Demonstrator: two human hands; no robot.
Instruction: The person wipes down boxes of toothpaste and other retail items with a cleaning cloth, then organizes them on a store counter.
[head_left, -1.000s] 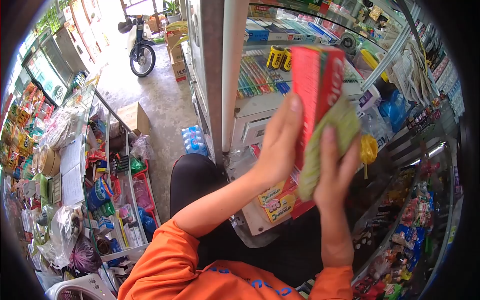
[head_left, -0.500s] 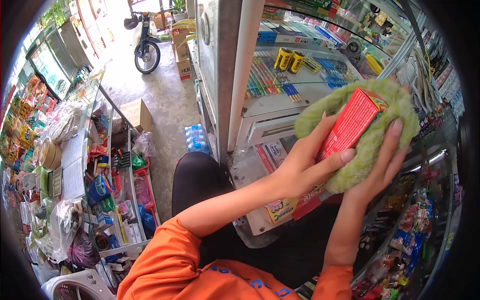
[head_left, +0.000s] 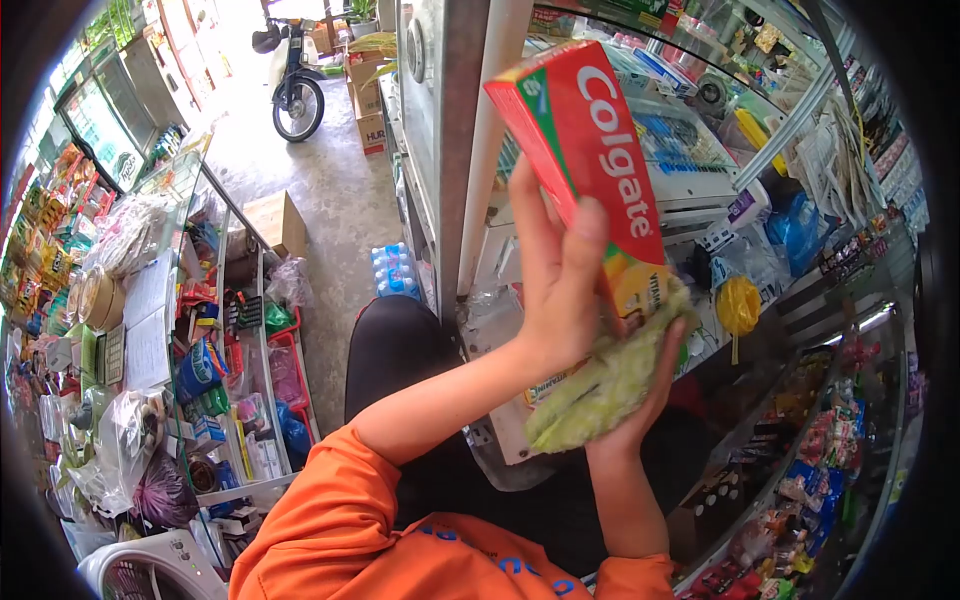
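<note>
A red Colgate toothpaste box (head_left: pixel 612 160) is tilted upright in front of me, its printed face showing. My left hand (head_left: pixel 556 285) grips it from the left side, thumb across the front edge. Around the lower end of the box, my right hand (head_left: pixel 640 405) holds a fuzzy green cloth (head_left: pixel 590 392), which is bunched and hangs below. The cloth touches the bottom of the box. Part of my right hand's fingers is hidden behind the cloth and the box.
Ahead stands a glass display case (head_left: pixel 690 150) with goods inside. To the left, a glass counter (head_left: pixel 190 250) bears a notebook (head_left: pixel 148 325) and packets. A pack of water bottles (head_left: pixel 393 270) sits on the floor; farther off is a motorbike (head_left: pixel 296 90). Candy packets (head_left: pixel 800 490) lie at the right.
The toothpaste box has been raised and turned, so its front label shows. The green cloth has moved down and left and is now bunched at the box's lower end.
</note>
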